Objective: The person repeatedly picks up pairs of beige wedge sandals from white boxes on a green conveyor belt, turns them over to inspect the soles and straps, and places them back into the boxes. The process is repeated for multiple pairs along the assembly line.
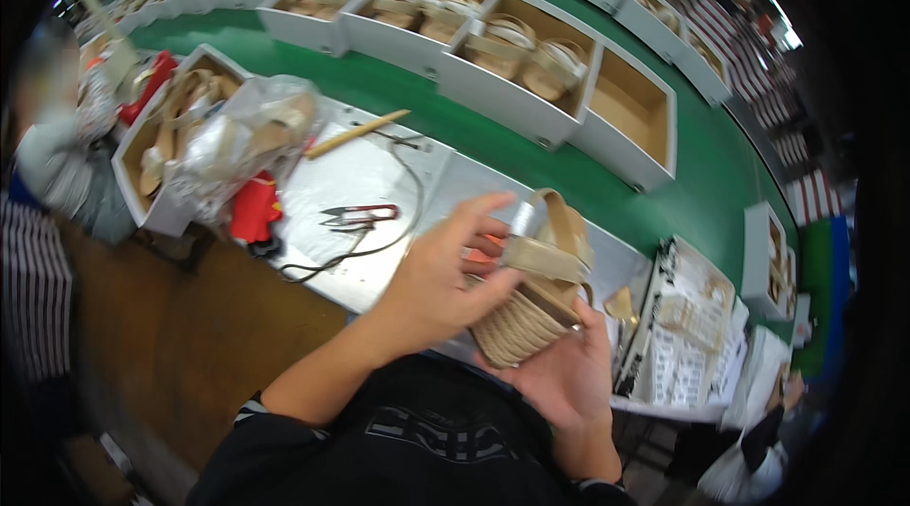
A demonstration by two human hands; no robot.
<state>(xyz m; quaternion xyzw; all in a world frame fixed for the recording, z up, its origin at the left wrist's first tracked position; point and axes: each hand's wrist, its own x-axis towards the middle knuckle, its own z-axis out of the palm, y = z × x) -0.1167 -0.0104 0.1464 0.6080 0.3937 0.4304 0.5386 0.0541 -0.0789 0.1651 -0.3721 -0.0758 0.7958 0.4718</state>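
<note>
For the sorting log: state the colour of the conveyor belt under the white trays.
Green, clearest in the head view: the conveyor belt runs under the white trays.

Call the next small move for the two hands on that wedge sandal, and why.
Probably turn the wedge sandal slightly in the hands to bring its beige straps up for a look. The left hand grips it from above at the strap end, the right hand cups the woven wedge from below, so it is held off the metal worktop. The thread snips lie untouched.

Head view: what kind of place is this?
Likely a shoe factory line: white trays of tan sandals ride a green conveyor belt, and both hands hold a beige rope-soled wedge sandal over a metal bench.
</note>
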